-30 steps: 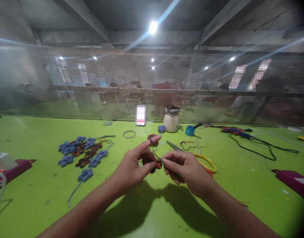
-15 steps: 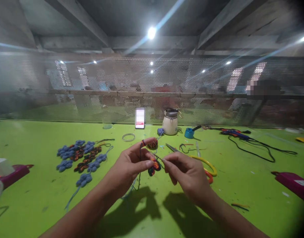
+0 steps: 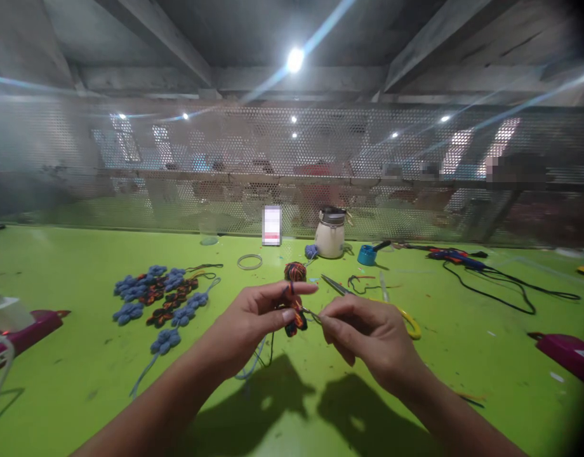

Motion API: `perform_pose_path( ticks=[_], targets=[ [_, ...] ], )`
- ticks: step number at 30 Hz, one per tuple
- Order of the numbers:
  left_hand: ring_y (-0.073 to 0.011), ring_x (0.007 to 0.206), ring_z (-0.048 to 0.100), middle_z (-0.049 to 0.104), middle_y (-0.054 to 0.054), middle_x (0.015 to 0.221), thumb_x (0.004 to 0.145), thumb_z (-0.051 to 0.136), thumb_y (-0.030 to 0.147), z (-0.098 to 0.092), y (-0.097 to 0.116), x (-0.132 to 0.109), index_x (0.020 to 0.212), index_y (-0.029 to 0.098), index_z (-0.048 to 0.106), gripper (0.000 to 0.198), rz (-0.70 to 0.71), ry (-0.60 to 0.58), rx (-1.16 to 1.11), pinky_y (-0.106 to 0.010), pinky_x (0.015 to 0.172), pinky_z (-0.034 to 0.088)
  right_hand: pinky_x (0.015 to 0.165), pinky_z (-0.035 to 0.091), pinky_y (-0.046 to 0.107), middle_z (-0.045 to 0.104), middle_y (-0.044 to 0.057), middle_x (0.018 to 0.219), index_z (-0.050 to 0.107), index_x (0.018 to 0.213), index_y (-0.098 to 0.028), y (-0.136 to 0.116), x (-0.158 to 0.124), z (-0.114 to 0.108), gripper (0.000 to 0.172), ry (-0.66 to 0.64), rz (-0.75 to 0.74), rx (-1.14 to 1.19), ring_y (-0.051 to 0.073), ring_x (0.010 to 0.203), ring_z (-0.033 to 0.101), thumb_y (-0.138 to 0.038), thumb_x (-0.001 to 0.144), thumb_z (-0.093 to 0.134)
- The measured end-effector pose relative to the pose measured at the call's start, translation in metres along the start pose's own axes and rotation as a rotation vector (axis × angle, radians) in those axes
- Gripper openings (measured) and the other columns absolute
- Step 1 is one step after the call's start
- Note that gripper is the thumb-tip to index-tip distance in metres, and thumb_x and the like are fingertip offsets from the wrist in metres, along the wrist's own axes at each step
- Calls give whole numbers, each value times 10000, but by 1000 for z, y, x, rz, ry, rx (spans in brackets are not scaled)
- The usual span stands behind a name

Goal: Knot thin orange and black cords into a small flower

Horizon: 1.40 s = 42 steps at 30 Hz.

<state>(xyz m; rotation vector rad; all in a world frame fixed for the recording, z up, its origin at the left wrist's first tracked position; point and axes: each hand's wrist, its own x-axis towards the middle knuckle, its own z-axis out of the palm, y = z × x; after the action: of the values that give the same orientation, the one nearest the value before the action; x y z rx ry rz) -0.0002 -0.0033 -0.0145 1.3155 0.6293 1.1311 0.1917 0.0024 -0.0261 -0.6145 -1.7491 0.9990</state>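
My left hand pinches a small dark and orange crochet piece between thumb and fingers. Dark yarn loops round its outstretched index finger. My right hand grips a thin crochet hook, whose tip meets the top of the piece. Just beyond my left fingers sits a ball of multicoloured yarn. Behind my right hand lie scissors with yellow handles, partly covered by it. On the left rest several blue crochet flowers and dark orange ones.
Along the back stand a phone, a lidded jar and a blue pot. A grey ring lies left of centre. Glue gun and cable are at right. Magenta power strips flank both sides. A perforated screen closes the back.
My left index finger has come down and straightened, showing more of the yarn ball. My right hand has shifted slightly right, and the hook shows more clearly. The view has moved a little.
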Motion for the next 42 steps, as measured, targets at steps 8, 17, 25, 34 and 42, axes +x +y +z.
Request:
perform_pose_path(
  ticks=[8, 17, 25, 34, 42],
  targets=[
    [-129, 705, 477, 493, 12, 755, 790, 567, 116, 4, -4, 2, 1279, 276, 510, 517, 56, -51, 262, -284, 675, 386, 358, 300, 179, 516, -47, 545, 593, 731, -147, 5, 8, 3, 184, -11, 284, 86, 42, 372, 412, -317, 782, 640],
    [-133, 745, 514, 535, -5, 800, 779, 630, 156, 10, -10, 1, 1197, 269, 587, 435, 81, 7, 73, -287, 719, 411, 365, 244, 161, 544, -37, 604, 544, 762, -156, 11, 1, 20, 220, 94, 316, 490, 26, 380, 399, -352, 807, 635],
    [-89, 684, 504, 556, 4, 794, 690, 688, 66, 2, -2, 0, 1109, 250, 638, 460, 5, 15, -302, -221, 633, 399, 446, 384, 232, 549, -5, 618, 611, 794, -171, 8, 2, 1, 51, 159, -245, -334, 96, 483, 467, -187, 831, 580],
    [-78, 620, 475, 559, -10, 719, 724, 627, 54, -2, -2, 3, 590, 125, 632, 152, 7, -13, -115, -225, 628, 389, 385, 362, 208, 531, -22, 592, 615, 790, -173, -3, -2, 1, 80, 2, -106, -140, 70, 421, 446, -218, 845, 578],
    [-144, 647, 557, 564, 21, 738, 750, 606, 71, 7, -8, 2, 1437, 321, 16, 939, 112, 13, 333, -311, 639, 458, 358, 310, 173, 513, -45, 547, 578, 728, -149, 5, 9, 1, 197, -84, 336, 100, 41, 369, 412, -327, 802, 620]
  ],
)
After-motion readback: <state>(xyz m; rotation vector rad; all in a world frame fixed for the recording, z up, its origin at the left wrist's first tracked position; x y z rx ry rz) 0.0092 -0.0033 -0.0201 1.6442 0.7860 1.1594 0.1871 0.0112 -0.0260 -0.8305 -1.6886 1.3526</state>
